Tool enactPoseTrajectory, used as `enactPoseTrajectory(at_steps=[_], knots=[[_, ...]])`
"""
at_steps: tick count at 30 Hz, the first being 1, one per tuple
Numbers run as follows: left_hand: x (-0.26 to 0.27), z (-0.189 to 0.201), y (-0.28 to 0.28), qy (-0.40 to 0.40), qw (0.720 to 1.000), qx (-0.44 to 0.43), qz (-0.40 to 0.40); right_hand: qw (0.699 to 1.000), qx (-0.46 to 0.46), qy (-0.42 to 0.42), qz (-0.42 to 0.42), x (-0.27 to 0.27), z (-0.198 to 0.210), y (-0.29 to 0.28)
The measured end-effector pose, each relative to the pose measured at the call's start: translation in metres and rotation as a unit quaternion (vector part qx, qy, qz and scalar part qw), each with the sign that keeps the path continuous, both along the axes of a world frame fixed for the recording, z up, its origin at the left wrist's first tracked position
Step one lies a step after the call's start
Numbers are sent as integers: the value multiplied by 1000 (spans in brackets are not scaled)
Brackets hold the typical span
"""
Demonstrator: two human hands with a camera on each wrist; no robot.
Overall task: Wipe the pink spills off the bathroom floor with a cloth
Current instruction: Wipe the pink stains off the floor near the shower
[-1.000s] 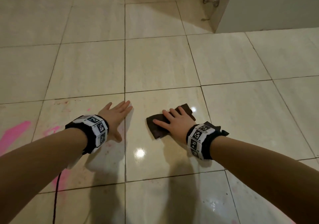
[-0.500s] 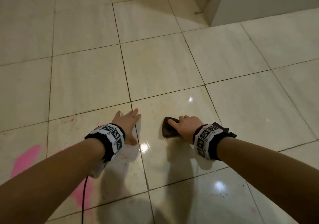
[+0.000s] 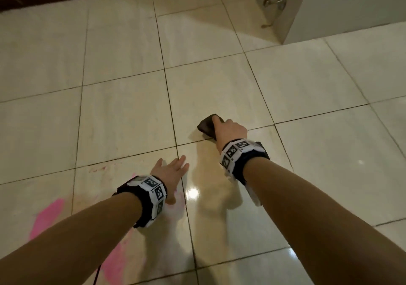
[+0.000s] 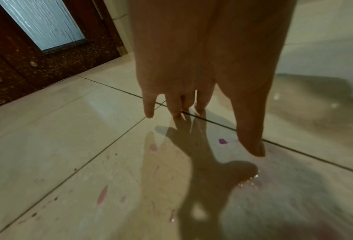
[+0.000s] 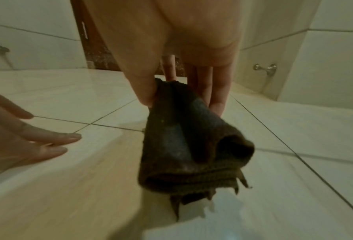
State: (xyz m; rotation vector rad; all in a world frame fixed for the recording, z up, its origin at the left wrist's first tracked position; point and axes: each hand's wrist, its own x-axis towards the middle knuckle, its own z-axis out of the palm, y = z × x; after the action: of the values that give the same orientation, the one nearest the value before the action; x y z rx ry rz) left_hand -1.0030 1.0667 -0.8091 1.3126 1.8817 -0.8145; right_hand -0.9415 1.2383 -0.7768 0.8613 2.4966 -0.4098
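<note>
Dark brown folded knit cloth [image 5: 190, 146]: pinched at upper edge by right hand [image 3: 229, 131], hanging limp just above glossy cream floor tiles [image 3: 123, 118] | soft, light, likely damp; best bunched under palm | left hand [image 3: 170, 170] flat, empty | pink spills [image 3: 47, 216] near-left, unwiped.

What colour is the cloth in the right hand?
Dark brown; the cloth held by the right hand shows best in the right wrist view.
</note>
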Motion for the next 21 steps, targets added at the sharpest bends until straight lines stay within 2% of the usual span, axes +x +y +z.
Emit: enactPoseTrajectory(at_steps=[3,7,10,13,16,21], knots=[[-5,-2,-1,0,1000,-4,8,999,22,32,23,-26,-9,-4],[-9,12,-13,13,997,1,80,998,12,64,26,-52,-24,-25],[-19,26,-33,43,987,26,151,999,0,28,42,-54,-43,-50],[-31,30,-57,67,977,45,196,996,42,19,71,-50,-59,-68],[-42,23,-75,81,971,63,216,997,38,10,69,-61,-61,-69],[-60,0,-91,58,970,82,220,995,-14,-55,82,-78,-49,-60]])
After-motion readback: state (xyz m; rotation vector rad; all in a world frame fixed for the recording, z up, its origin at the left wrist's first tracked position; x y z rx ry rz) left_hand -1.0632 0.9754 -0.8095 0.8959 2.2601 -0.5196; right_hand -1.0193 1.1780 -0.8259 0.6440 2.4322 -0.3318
